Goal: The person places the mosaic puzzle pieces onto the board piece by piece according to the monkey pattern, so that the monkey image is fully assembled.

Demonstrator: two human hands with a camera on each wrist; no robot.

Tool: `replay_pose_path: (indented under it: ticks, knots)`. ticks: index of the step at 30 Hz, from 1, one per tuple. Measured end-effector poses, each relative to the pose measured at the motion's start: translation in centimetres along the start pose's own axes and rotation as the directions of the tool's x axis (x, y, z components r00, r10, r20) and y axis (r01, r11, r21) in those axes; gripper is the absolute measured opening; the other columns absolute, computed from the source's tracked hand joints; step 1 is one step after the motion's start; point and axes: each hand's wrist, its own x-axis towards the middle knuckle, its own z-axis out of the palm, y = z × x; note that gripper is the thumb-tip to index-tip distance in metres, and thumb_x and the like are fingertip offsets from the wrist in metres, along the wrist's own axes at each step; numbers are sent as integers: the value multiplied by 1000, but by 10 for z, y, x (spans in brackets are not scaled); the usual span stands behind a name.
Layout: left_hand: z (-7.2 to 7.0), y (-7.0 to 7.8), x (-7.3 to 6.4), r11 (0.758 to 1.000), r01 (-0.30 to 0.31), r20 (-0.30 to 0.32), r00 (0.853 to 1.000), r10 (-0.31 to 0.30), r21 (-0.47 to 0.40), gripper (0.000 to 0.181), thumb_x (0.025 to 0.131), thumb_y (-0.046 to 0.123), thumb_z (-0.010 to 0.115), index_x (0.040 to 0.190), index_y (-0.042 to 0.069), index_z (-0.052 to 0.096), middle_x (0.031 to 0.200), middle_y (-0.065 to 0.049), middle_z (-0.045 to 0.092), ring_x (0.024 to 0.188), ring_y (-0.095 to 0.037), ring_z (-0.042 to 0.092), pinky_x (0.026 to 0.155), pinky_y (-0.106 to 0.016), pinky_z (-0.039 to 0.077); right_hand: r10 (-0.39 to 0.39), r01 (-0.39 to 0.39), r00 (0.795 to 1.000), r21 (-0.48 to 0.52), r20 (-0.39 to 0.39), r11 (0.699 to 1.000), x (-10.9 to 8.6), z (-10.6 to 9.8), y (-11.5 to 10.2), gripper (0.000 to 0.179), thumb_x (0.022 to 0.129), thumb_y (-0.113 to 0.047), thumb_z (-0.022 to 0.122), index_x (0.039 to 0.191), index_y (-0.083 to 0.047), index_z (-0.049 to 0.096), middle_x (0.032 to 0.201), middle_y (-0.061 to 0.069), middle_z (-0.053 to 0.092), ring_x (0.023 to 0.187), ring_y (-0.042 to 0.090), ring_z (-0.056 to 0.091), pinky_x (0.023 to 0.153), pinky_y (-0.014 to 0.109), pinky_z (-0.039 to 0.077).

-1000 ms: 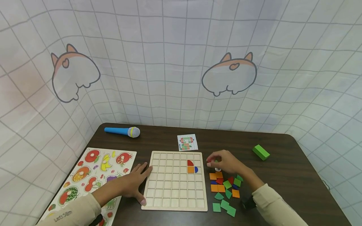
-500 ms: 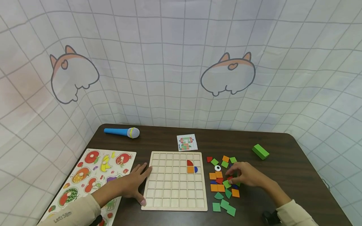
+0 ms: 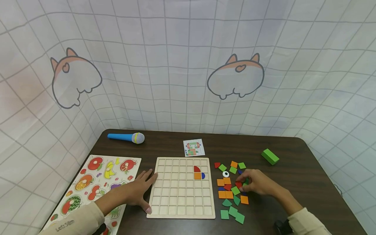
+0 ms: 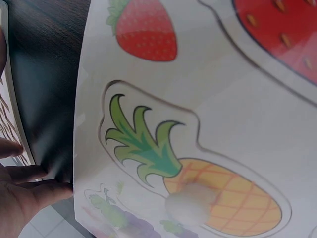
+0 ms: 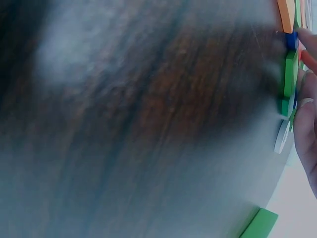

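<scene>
My left hand spreads its fingers along the left side of the wooden grid board, thumb at the near corner. Set in the board are a red quarter-circle tile, an orange square tile and a blue half-round tile. To the right of the board my right hand pinches a red tile between thumb and fingertips, low among the loose tiles. Its full shape is partly covered. Around it lie orange squares, green squares and a white ring-marked disc.
A small picture card lies behind the board. At the back left is a blue toy microphone. A fruit puzzle board lies under my left forearm. On the right sits a green block.
My right hand has moved from the far end of the loose tiles back toward me and right, and its fingers have closed around a red tile. My left hand stays put.
</scene>
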Motion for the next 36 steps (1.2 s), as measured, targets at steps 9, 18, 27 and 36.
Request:
replay_pose_path:
  ticks: [9,18,27,36]
  knots:
    - [-1,1,-2,1000,-6,-1,1000,6,12,128,62,60,86,161,12,20,166,-25,13,152,-50,11,110,-66,34,-6,5,1000,-44,-19,999,5,2,-1,25,90,-30,76,109,-14,76,103,-4,67,88,11,57,73,26,49]
    - [-5,2,-1,1000,-6,27,1000,6,-2,130,61,66,84,161,13,19,166,-24,12,152,-50,9,110,-69,31,36,-42,998,-96,-54,994,7,4,-1,27,88,-27,78,110,-12,75,101,-4,70,87,10,60,72,27,50]
    - [-3,3,-2,1000,3,11,1000,-3,-1,127,63,59,87,161,13,20,166,-24,12,152,-50,10,110,-66,34,109,-121,990,-133,-90,984,5,6,-6,21,83,-32,82,99,-18,79,105,-1,71,95,18,64,78,39,55]
    - [-2,1,-2,1000,1,12,1000,-1,1,127,64,59,86,161,13,19,166,-24,11,152,-50,9,111,-65,33,33,-36,997,-45,-76,998,4,8,-4,20,87,-26,79,99,-14,68,92,-6,66,83,8,59,73,26,50]
